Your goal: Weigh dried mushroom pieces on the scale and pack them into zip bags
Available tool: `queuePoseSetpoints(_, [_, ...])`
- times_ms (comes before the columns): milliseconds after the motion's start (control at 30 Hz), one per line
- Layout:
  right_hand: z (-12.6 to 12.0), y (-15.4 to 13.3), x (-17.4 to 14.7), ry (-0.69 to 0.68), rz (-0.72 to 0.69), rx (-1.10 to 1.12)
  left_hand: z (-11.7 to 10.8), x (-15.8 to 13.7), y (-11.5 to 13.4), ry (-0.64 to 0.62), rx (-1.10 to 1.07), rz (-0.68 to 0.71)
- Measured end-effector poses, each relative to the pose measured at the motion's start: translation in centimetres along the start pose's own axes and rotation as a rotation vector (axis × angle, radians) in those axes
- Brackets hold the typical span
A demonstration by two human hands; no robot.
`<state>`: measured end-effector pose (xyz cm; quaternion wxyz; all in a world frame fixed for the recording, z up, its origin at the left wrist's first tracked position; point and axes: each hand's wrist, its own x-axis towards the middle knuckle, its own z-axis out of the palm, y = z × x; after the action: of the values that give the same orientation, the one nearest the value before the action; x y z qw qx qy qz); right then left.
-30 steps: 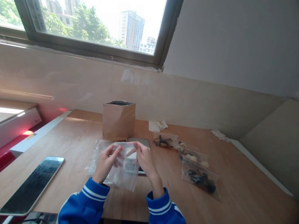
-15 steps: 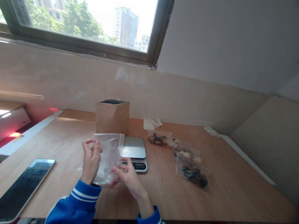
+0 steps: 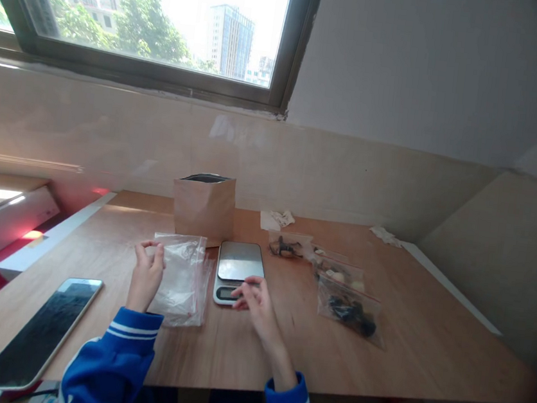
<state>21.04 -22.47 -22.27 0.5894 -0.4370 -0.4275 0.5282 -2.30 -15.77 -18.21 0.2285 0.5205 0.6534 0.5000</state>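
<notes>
Clear, creased, red-edged plastic bags (image 3: pixel 180 275) lie beside your parted left fingers (image 3: pixel 140 252); your right fingers (image 3: pixel 251 295) spread above a silver-topped white scale (image 3: pixel 241 263).

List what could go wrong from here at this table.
The right hand is over the front panel of the scale, so a finger might press a button unintentionally.
The clear bags lie close beside the scale; a nudge from the left hand could push them against it.
The phone reaches the table's front edge, so a sleeve could knock it off.
</notes>
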Motion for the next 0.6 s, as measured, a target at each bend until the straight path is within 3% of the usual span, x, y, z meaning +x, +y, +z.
queuePoseSetpoints(200, [-7.0,-1.3,3.7,0.333,-0.243,-0.392,1.3,0.9,-1.1,-0.095,0.352,-0.03])
queuePoseSetpoints(367, [-10.8,-1.9,8.1,0.417,-0.375,-0.85,1.9,-0.8,-0.5,0.187,0.545,0.321])
queuePoseSetpoints(433, [-11.7,-1.7,9.8,0.392,-0.359,-1.069,1.8,-1.9,-0.1,0.084,0.569,0.459])
queuePoseSetpoints(500, [-12.3,-1.2,11.2,0.36,-0.318,-1.249,1.9,-2.8,-0.4,-0.154,0.621,0.567])
queuePoseSetpoints(600, [-13.0,0.1,12.6,0.341,-0.295,-1.395,2.7,-3.6,-2.0,-0.378,0.741,0.529])
